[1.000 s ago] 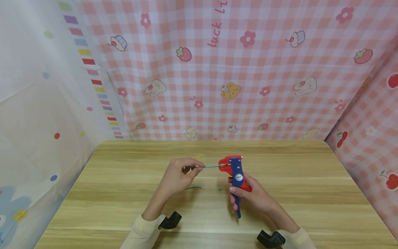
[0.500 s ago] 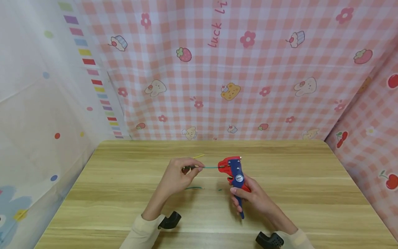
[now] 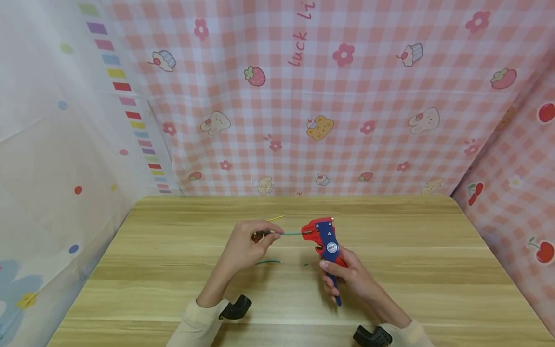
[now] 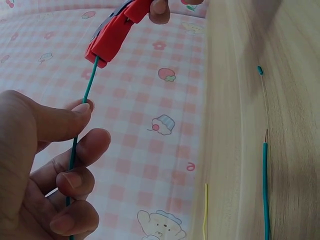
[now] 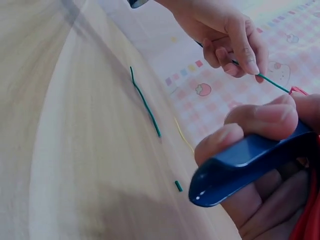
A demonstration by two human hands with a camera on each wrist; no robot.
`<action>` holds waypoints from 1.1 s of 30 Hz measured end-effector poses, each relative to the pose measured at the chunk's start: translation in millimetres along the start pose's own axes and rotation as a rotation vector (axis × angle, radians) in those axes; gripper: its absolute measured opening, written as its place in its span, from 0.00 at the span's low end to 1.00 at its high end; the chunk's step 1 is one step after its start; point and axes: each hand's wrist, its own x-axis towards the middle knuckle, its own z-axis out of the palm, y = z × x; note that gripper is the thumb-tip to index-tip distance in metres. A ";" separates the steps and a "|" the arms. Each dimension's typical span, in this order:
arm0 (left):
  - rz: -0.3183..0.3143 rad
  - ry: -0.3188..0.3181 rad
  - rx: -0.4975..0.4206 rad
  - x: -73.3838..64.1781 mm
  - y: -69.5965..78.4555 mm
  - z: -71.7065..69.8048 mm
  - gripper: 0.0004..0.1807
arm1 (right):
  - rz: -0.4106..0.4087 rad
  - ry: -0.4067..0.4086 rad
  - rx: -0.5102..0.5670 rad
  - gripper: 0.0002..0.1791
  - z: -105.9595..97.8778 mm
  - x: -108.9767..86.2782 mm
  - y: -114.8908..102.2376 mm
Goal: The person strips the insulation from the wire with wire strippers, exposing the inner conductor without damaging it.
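Observation:
My left hand (image 3: 247,246) pinches a green wire (image 3: 292,234) between thumb and index finger, and the other fingers curl loosely along it in the left wrist view. The wire's right end runs into the red nose of a red and blue wire stripper (image 3: 326,236), which hides its tip. My right hand (image 3: 357,272) grips the stripper, with fingers wrapped around its blue handle (image 5: 240,160). Both hands are raised over the table. Below them lies another green wire (image 4: 265,190), with bare copper strand leading out to a short green piece of insulation (image 4: 260,70).
A thin yellow wire (image 3: 276,218) lies on the wooden table (image 3: 412,270), behind my left hand. A pink checked cloth (image 3: 277,111) hangs at the table's back edge. Black camera mounts (image 3: 236,307) sit at both wrists.
The wire stripper has tilted slightly, its head leaning further left and its blue handle tip swinging right. My left hand keeps its pinch on the green wire, almost unmoved.

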 end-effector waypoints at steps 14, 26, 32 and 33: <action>-0.060 -0.026 0.027 0.2 0.5 0.4 0.05 | 0.042 0.044 0.001 0.09 12.6 3.4 0.0; -0.041 -0.028 0.025 -0.5 1.6 1.8 0.04 | 0.058 0.033 -0.023 0.14 15.1 2.5 -0.2; 0.011 0.015 0.085 0.4 3.6 0.5 0.03 | 0.081 0.036 -0.028 0.16 15.0 3.0 -0.7; 0.018 0.025 0.095 0.5 4.1 0.3 0.03 | 0.082 0.034 -0.030 0.15 15.0 3.1 -0.8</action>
